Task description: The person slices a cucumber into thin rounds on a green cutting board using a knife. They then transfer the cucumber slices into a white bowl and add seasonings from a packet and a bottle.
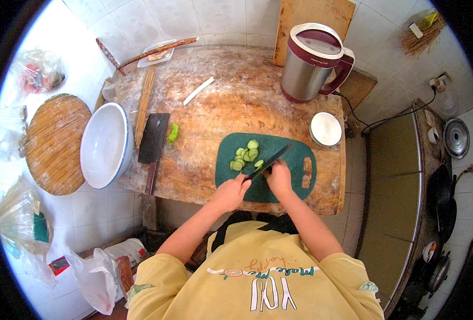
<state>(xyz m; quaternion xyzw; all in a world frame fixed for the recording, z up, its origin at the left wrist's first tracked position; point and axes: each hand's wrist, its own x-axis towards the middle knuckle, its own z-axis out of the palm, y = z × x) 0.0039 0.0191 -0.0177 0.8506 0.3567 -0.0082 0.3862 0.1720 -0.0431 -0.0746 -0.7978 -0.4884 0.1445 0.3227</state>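
A green cutting board (228, 184) lies near the front of the wooden table. My left hand (230, 193) grips a dark-bladed knife (271, 160) by its handle; the blade slants across the board, tip pointing to the far right. On the blade's right side, my right hand (278, 178) is closed, with fingers curled down close to the blade. What those fingers hold is hidden. Several cucumber slices (243, 156) form a loose pile on the board's left half. One more cucumber slice (259, 164) sits against the blade.
Left of the board are a green pepper (173, 133), a cleaver (154, 140) and a white basin (105, 144). A white bowl (326, 129) and a soymilk maker (312, 66) with a cord stand at the right. A white strip (198, 90) lies farther back on the table (236, 106).
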